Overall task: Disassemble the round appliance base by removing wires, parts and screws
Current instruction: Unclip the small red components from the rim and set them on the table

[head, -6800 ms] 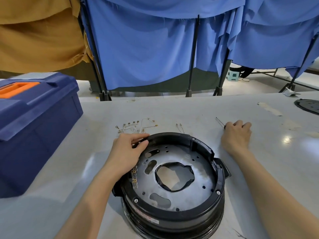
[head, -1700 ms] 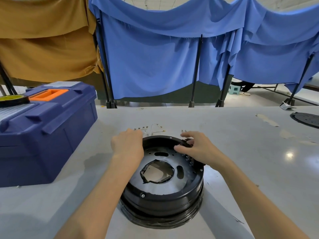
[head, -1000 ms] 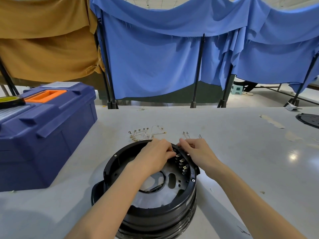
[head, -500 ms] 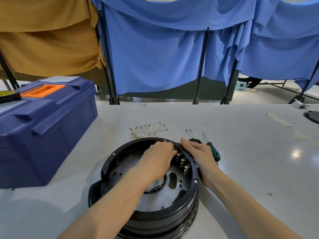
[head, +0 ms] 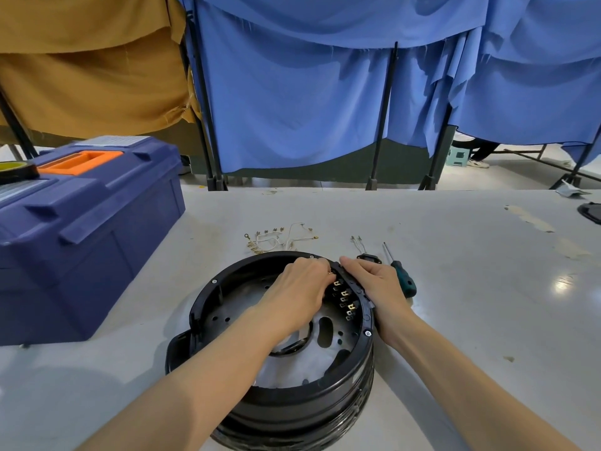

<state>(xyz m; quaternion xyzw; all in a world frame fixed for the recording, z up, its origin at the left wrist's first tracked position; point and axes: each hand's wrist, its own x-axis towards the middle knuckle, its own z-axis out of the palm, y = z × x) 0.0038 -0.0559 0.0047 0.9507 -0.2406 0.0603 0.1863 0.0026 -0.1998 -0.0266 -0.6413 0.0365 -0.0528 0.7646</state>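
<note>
**Desk:** What do the hands have hold of?

**Photographer:** A person works on the round appliance base (head: 292,415), which sits on the grey table (head: 471,320) directly in front of them, with a blue toolbox (head: 81,242) to the left. The right hand (head: 374,284) is curled over the outside of the rim at the far right and grips it. The left hand (head: 299,288) reaches inside, fingers bent down at the far end of the terminal row (head: 344,299). The knuckles hide whether they pinch a tab or a wire end.

**Desk:** How is this step done well?

**Photographer:** My judgement is to brace the rim with the right hand so the base cannot skid. Each connector should come straight off along its tab, pulled by the metal end and not by the wire. The brass tabs look thin and could bend. The screwdriver (head: 403,281) lies just beyond the right hand, close enough for the rim screws (head: 367,333).

**Desk:** Which way does the base lie?

**Photographer:** It lies flat with the open side up and its round axis upright. As a circle it has no long axis across the table. Its side lug (head: 177,349) points to the near left. The terminal row runs along the inner right wall, from far to near. Loose wires (head: 279,239) lie on the table past the far rim, with a small black part (head: 367,258) beside the screwdriver.
</note>
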